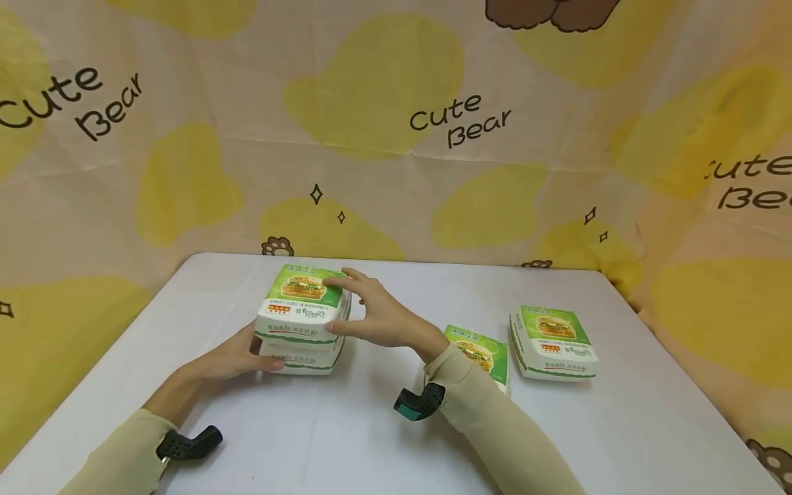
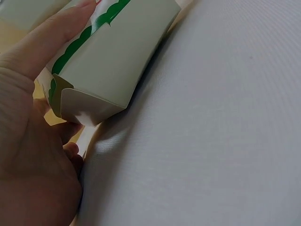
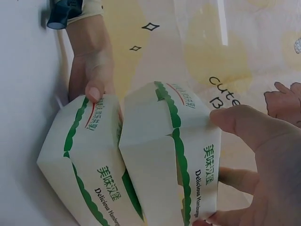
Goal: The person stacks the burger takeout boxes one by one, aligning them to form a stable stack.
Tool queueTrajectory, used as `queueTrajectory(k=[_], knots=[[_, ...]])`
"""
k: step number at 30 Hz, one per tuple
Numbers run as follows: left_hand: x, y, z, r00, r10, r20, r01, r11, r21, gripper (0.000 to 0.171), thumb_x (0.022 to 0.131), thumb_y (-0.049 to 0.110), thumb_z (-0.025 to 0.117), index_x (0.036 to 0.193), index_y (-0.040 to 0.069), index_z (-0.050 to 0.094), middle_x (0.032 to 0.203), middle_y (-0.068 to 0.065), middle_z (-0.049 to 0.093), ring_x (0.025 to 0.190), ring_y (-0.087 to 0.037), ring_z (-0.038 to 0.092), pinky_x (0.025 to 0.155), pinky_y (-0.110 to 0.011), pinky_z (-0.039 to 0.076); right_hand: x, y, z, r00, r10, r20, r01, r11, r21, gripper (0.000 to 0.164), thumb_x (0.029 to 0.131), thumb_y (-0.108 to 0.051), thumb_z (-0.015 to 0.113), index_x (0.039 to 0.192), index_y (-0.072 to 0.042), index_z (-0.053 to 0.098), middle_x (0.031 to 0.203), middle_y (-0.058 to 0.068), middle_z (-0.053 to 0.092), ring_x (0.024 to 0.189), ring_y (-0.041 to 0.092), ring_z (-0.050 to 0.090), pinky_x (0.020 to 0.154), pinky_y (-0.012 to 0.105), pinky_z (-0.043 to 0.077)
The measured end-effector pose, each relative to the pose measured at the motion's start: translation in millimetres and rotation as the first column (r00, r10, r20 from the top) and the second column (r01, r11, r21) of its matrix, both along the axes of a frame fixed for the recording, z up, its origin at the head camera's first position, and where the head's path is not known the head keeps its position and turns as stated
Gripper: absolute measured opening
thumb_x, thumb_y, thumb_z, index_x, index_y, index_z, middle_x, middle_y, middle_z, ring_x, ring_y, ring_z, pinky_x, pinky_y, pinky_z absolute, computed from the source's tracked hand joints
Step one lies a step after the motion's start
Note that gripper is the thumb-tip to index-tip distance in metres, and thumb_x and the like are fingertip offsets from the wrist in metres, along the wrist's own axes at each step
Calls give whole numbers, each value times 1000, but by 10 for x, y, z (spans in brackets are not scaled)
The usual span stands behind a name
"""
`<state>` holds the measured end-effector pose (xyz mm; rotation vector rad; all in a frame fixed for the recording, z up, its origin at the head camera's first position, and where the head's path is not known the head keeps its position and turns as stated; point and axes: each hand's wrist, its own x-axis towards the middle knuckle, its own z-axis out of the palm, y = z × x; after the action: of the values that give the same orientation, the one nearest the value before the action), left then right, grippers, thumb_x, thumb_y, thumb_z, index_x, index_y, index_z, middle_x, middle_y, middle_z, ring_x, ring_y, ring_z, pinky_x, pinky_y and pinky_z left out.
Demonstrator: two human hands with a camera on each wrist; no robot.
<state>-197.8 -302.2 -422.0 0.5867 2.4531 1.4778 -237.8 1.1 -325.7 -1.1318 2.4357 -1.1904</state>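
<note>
White and green card forms four burger boxes on a white table (image 1: 322, 433): two are stacked at left, and two lie apart from the stack at right. The stack comprises the upper box (image 1: 300, 302) and the lower box (image 1: 303, 360). The right-hand pair comprises the near box (image 1: 479, 352), partly hidden by a sleeve (image 1: 507, 433), and the far box (image 1: 553, 344), just beside it.

Markings: the right wrist view shows two side panels, each printed "美味汉堡" in green, with "Delicious Hamburger" in black below it; the last letters on the lower box run out of the frame. Smaller characters on the lids are not legible. The backdrop (image 1: 383, 192) reads "Cute Bear" in three places, one cut off at the right edge.

Construction: each lid carries a green field with a burger picture; a white band below holds a small red label on the upper and far boxes. A scalloped green border marks the lid edge.

Hands: two. The left hand (image 1: 232, 354) grips the lower box — thumb on the front face. The right hand (image 1: 380, 316) grips the upper box, thumb near the front right corner. Full contact between the stacked boxes cannot be confirmed.
</note>
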Motion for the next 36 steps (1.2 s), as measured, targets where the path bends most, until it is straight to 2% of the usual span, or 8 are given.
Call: queueTrajectory(k=[5, 12, 15, 20, 25, 28, 32, 36], knots=[[-10, 8, 10, 1000, 11, -2, -11, 1000, -3, 90, 86, 15, 75, 156, 3, 19, 146, -23, 52, 138, -41, 38, 107, -66, 36, -14, 8, 2, 1000, 16, 7, -16, 998, 68, 72, 94, -36, 67, 158, -29, 35, 172, 8, 9, 158, 35, 13, 120, 62, 27], [-37, 9, 18, 1000, -16, -15, 16, 1000, 1, 89, 88, 15, 75, 156, 3, 20, 144, -20, 55, 124, -5, 51, 102, -48, 41, -23, 5, -25, 999, 47, 19, -48, 996, 73, 71, 98, -36, 61, 161, -31, 28, 173, 4, -1, 160, 30, 6, 124, 62, 18], [-12, -7, 9, 999, -26, -31, 26, 1000, 7, 88, 88, 13, 74, 156, 3, 20, 140, -3, 60, 120, 7, 52, 103, -48, 40, -9, -15, -38, 998, 53, 29, -55, 996, 74, 70, 99, -38, 60, 161, -32, 26, 173, 2, -3, 160, 27, 3, 124, 61, 17], [32, -16, -7, 999, -24, -40, 25, 999, 26, 87, 88, 11, 74, 156, 3, 21, 131, 21, 61, 120, 9, 52, 104, -49, 39, 22, -33, -48, 998, 56, 24, -58, 996, 67, 70, 99, -39, 59, 160, -32, 27, 173, 1, -3, 160, 26, 4, 124, 60, 19], [39, 21, -17, 1000, -24, -4, 24, 1000, 13, 83, 88, 14, 75, 154, 4, 25, 141, -5, 60, 122, 9, 48, 106, -51, 37, 55, 5, -72, 999, 42, 32, -44, 996, 79, 70, 99, -38, 60, 160, -33, 26, 172, 3, -3, 160, 29, 5, 123, 63, 20], [48, 28, -2, 1000, -13, -2, 13, 1000, 3, 82, 88, 15, 76, 153, 3, 27, 144, -20, 56, 122, 9, 46, 108, -61, 36, 54, 6, -75, 999, 44, 23, -46, 996, 75, 70, 99, -37, 60, 160, -32, 27, 172, 5, -2, 160, 30, 6, 122, 63, 21], [58, 10, 22, 1000, -8, -5, 8, 1000, -3, 84, 88, 16, 75, 154, 2, 25, 145, -25, 53, 122, 10, 44, 108, -71, 32, 37, -11, -54, 999, 55, 3, -55, 996, 70, 69, 99, -37, 61, 160, -30, 29, 172, 6, 1, 159, 31, 9, 122, 62, 22], [33, -19, 11, 1000, -22, -21, 22, 1000, 7, 84, 88, 13, 75, 154, 1, 23, 142, -20, 57, 120, 9, 50, 106, -58, 38, 21, -23, -30, 999, 48, -11, -47, 997, 61, 68, 98, -36, 63, 158, -29, 33, 172, 6, 6, 158, 30, 14, 122, 61, 25]])
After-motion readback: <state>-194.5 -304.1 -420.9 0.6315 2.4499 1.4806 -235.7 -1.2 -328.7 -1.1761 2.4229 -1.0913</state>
